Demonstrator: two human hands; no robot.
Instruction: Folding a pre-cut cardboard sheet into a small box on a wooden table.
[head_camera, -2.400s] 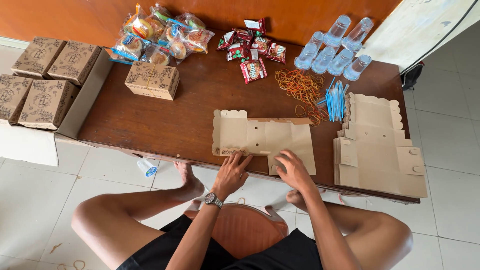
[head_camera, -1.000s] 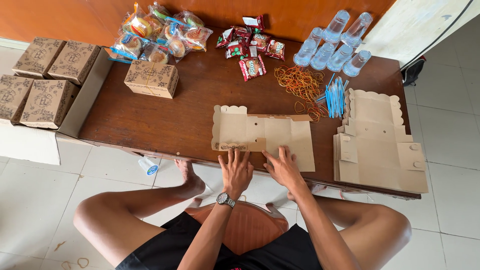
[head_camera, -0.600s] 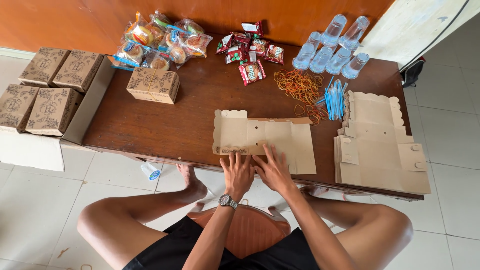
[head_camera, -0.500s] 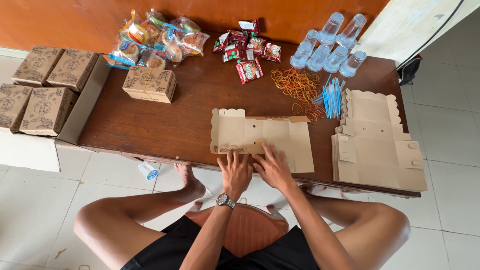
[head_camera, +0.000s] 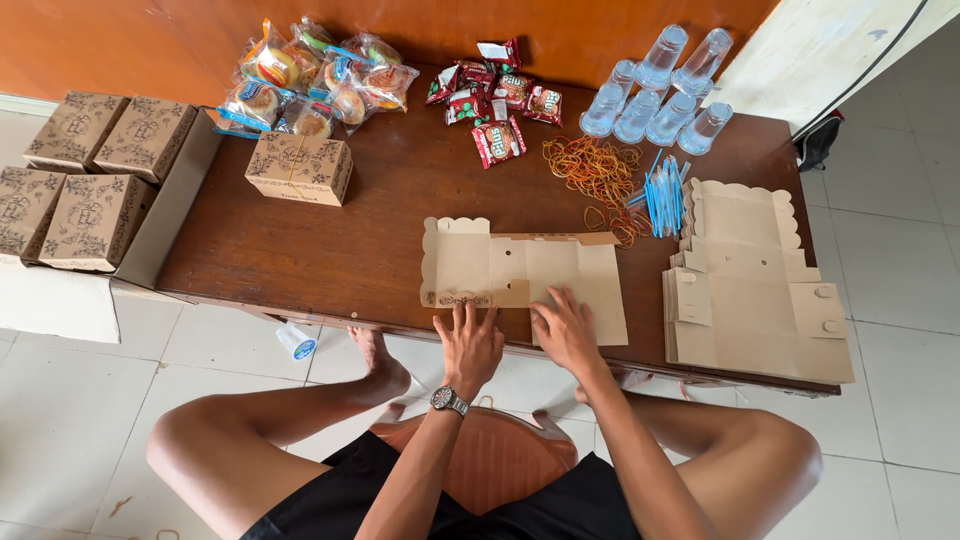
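Note:
A flat, unfolded brown cardboard box blank (head_camera: 520, 272) lies on the dark wooden table (head_camera: 380, 230) near its front edge. My left hand (head_camera: 470, 342) rests with fingers spread on the blank's near edge, a watch on its wrist. Close beside it, my right hand (head_camera: 562, 328) presses on the blank's lower right panel, fingers extended. Neither hand grips anything; both lie flat on the cardboard.
A stack of flat box blanks (head_camera: 750, 285) sits at the right. Rubber bands (head_camera: 595, 165), blue straws (head_camera: 663, 192), water cups (head_camera: 655, 85), red snack packets (head_camera: 490, 95), wrapped buns (head_camera: 310, 75) and one folded box (head_camera: 298, 168) lie behind. Finished boxes (head_camera: 85, 180) stand at the left.
Both hands have moved from the table's edge onto the blank and come closer together; the blank's near flap now lies folded over.

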